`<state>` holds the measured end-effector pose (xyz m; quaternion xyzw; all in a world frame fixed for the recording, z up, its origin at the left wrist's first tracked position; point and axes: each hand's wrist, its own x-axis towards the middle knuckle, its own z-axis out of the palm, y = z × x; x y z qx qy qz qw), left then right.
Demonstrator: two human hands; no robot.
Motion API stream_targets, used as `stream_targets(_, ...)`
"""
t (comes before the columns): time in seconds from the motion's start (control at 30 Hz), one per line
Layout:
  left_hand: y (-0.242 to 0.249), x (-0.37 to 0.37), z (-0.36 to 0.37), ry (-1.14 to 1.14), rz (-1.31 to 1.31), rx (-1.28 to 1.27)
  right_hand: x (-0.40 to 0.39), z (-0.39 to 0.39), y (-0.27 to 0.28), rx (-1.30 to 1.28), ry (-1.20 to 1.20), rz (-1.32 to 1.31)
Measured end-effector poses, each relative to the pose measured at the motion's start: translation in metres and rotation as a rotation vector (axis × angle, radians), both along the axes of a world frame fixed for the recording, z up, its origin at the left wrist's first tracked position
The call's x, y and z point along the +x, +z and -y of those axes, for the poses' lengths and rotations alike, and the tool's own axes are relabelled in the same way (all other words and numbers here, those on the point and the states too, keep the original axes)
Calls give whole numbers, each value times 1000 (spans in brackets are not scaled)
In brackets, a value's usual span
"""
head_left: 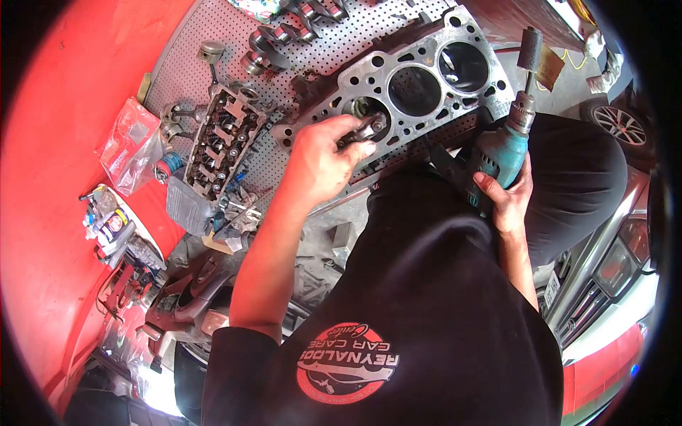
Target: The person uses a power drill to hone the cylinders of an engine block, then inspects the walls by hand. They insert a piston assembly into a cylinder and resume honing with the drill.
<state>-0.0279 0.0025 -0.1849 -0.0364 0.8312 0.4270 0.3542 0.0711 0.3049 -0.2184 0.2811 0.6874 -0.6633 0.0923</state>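
Note:
My left hand (328, 157) is closed around a dark metal piece with a rounded end (368, 130), over the nearest cylinder bore of the engine block (380, 74); its kind I cannot tell. Two other bores show open, their walls dark and shiny. In my right hand (510, 195) is a teal power drill (503, 150), gripped around its body beside my right thigh. The drill points away from me, its chuck holding a shaft with a dark cylindrical head (529, 50).
Left of the block lies a cylinder head (226, 142) with valve springs on a perforated bench top (206, 25). A crankshaft (284, 35), a piston with its rod (211, 53) and a plastic bag (133, 149) lie around it. A car (611, 273) stands at right.

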Motion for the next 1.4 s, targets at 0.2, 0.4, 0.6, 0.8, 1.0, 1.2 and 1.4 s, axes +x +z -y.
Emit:
stream_targets(0.2,-21,-3,-6,-15,2,-54,-2,-3,-2,17,5,-12)
stream_targets(0.4,-18,-9,-8,-92,-44,-94,-3,-1,-4,0,5,-7)
stream_targets(0.6,-29,-3,3,-2,16,87,-7,1,-1,5,26,-14)
stream_targets(0.8,26,-3,6,-10,11,93,-7,3,6,-57,25,10)
stream_targets(1.0,56,-7,4,110,38,85,-6,3,0,-57,13,-25)
stream_targets(1.2,108,-7,15,156,33,127,-9,1,0,-20,34,-6)
stream_targets(1.4,112,-3,16,142,2,108,-10,6,-2,-45,36,-57)
